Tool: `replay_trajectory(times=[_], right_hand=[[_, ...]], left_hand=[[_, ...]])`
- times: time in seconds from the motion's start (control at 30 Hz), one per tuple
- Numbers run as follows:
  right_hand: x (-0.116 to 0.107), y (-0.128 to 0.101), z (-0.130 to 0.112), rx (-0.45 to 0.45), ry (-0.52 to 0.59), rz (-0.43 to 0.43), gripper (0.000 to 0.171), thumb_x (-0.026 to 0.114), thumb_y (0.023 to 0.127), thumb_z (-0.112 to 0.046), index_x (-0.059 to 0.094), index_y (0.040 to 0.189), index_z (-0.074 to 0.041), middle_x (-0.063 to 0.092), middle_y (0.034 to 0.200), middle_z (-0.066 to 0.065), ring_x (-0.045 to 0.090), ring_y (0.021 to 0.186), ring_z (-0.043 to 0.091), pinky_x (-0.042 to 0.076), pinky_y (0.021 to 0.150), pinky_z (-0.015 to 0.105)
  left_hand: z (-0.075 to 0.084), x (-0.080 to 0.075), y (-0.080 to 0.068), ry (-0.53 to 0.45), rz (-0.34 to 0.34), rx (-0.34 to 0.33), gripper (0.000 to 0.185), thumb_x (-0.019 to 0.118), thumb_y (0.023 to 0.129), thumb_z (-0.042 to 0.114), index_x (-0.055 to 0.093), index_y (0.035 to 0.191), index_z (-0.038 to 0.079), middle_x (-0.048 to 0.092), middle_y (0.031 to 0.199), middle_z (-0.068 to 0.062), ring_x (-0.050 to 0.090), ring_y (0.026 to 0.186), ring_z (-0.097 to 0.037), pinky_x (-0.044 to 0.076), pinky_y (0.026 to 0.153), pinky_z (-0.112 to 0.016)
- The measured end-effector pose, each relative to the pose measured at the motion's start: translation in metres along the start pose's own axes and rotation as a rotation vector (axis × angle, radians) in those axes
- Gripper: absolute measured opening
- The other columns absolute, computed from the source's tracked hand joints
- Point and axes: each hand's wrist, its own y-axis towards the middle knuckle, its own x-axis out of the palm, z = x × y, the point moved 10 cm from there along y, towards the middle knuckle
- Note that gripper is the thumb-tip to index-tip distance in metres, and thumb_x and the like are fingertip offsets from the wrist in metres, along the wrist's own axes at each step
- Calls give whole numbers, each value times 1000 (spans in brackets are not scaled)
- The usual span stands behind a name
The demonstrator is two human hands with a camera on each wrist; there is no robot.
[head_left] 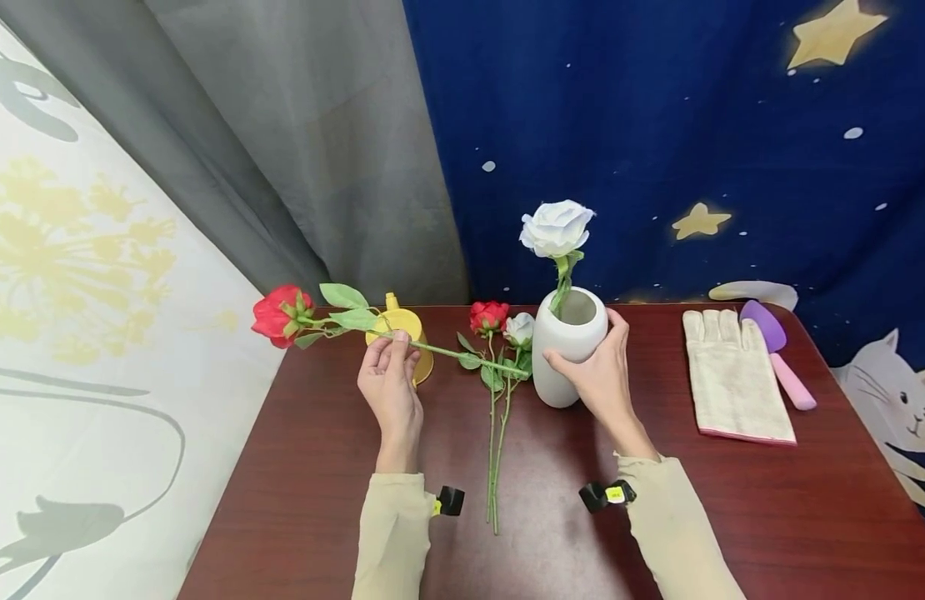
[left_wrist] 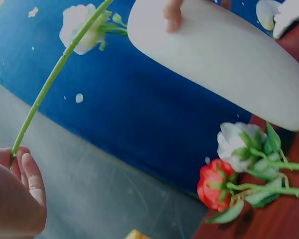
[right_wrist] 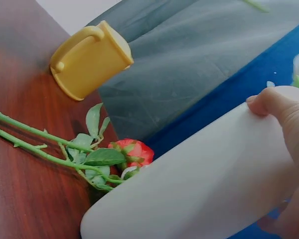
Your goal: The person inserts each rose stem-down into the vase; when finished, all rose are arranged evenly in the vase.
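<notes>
My left hand (head_left: 393, 390) pinches the green stem of a red rose (head_left: 282, 317) between thumb and fingers. The stem lies across the view, its bloom to the left and its bare end pointing right, close by the vase. With my right hand (head_left: 603, 375) I grip the white vase (head_left: 556, 385) around its upper side, the thumb in front. A white rose (head_left: 557, 229) stands upright in the vase, its lower stem hidden inside. On the table to the vase's left lie another red rose (head_left: 488, 316) and a second white rose (head_left: 519, 330), stems toward me.
A yellow watering can (right_wrist: 92, 62) stands on the dark red table (head_left: 297, 500) behind my left hand. At the right lie a cream work glove (head_left: 736, 375) and a small purple trowel (head_left: 764, 325) with a pink handle. Curtains (head_left: 342, 150) hang behind the table.
</notes>
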Motion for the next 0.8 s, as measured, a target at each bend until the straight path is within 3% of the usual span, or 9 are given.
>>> replay_trajectory(times=[0.2,0.43,0.8], right_hand=[[0,0,3,-12,37,52,97,87,59,-27,25,131,-10,50,124,14,51,106,28,39,87,42],[0,-1,3,-25,48,50,97,88,59,-28,26,131,-9,50,123,14,50,106,28,39,87,42],[0,-2,4,-21,55,46,97,88,59,-29,26,131,-11,50,126,11,50,106,27,38,87,43]], left_hand=[[7,20,-2,-37,-7,50,12,67,83,-3,55,87,-1,61,74,-8,58,64,-16,51,62,-26],[16,36,-1,-51,52,145,14,68,83,0,55,89,-1,58,78,-10,58,67,-16,52,61,-26],[11,65,-7,-70,12,173,17,68,84,1,53,92,0,55,84,-12,57,72,-17,54,66,-32]])
